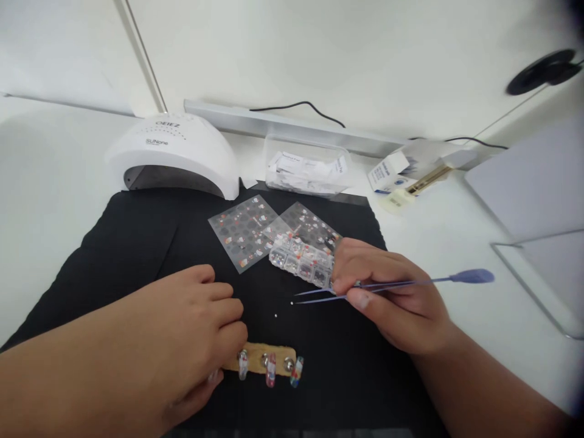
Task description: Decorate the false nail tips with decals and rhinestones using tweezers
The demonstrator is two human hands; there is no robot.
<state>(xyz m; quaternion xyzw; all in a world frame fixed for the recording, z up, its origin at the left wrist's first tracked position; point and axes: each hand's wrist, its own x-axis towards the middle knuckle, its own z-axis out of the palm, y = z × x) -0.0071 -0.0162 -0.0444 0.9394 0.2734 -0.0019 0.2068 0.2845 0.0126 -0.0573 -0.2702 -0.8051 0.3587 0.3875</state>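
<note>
Near the black mat's (137,243) front edge, I'm bracing the nail-tip stick (267,354) with curled left hand (191,328) fingers while my right hand (392,298) is pinching tweezers (365,287) low over the tiny bead (291,303).

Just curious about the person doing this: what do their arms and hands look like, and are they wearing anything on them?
Both forearms are bare, with no sleeves in view. The left hand and right hand wear no gloves, and no rings, watch or bracelet show. The nails look short and unpainted.

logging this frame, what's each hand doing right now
Left hand: fingers curled, steadying the flat wooden stick carrying painted nail tips.
Right hand: closed on thin purple metal tweezers.
</note>
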